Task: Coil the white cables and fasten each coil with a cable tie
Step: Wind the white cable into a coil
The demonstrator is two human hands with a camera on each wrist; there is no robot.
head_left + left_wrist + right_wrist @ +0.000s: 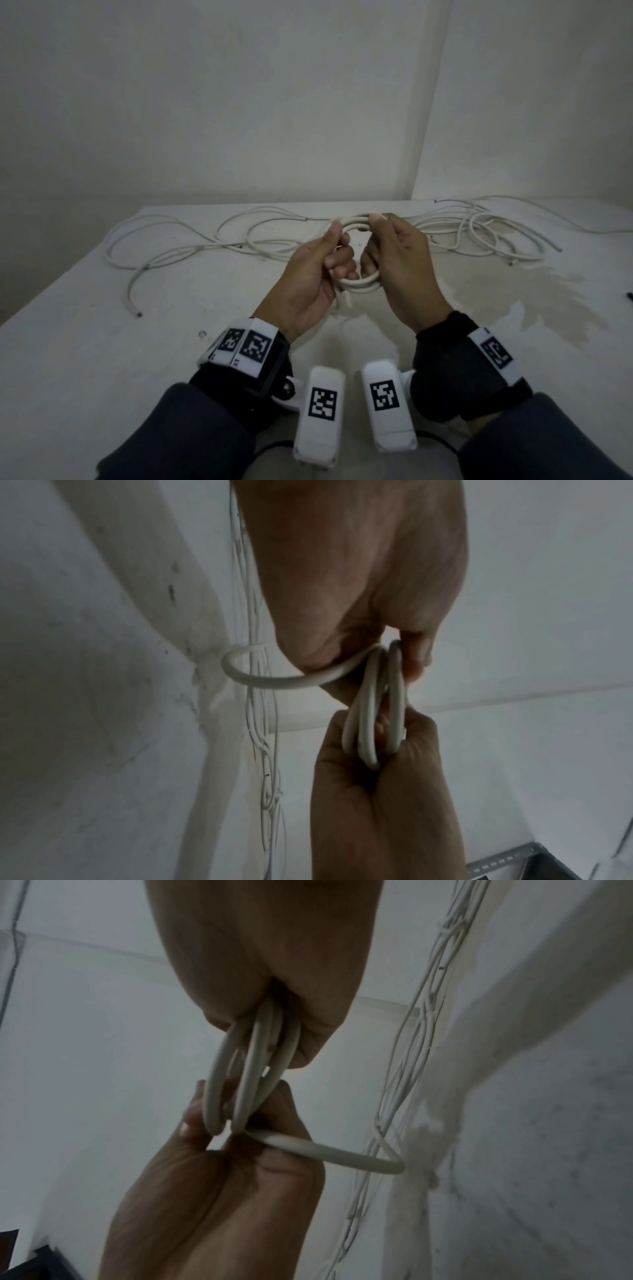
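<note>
A small coil of white cable [359,284] hangs in the air over the table, held between both hands. My left hand [320,263] grips its left side with curled fingers. My right hand [394,253] grips the right side, thumb on top. In the left wrist view the coil [373,712] shows several loops, and a loose cable end [260,680] curls out from under the left palm. The right wrist view shows the same coil [246,1074] and the free end [342,1156]. No cable tie shows.
Several loose white cables [191,236] sprawl across the back of the white table [102,342], more of them tangled at the right [486,229]. A wet-looking stain [513,298] marks the table at the right. Walls close the back and right.
</note>
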